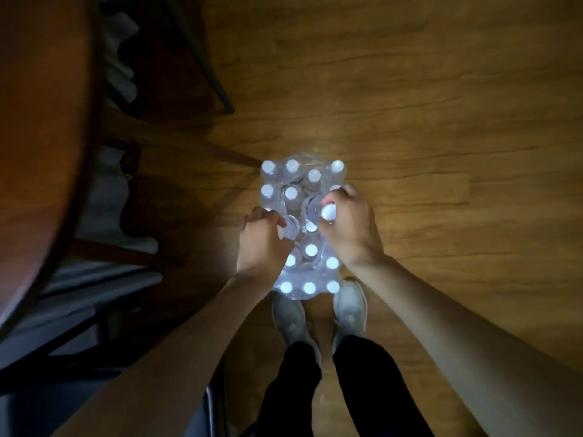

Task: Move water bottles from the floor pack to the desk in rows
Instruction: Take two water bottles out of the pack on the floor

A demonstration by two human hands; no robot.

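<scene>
A plastic-wrapped pack of water bottles (295, 184) with white caps stands on the wooden floor just in front of my feet. My left hand (263, 244) grips the neck of a bottle (288, 233) at the pack's left middle. At the right middle, my right hand (350, 227) curls round the top of another bottle (328, 212), whose white cap shows between thumb and fingers. Both bottles sit among the others in the pack. The brown desk (44, 127) fills the left edge of the view, its top out of sight.
A dark chair frame (214, 77) with thin legs stands between the desk and the pack. Grey fabric (104, 288) lies under the desk. My white shoes (318, 313) touch the pack's near end. Bare wooden floor (441, 121) stretches to the right and beyond.
</scene>
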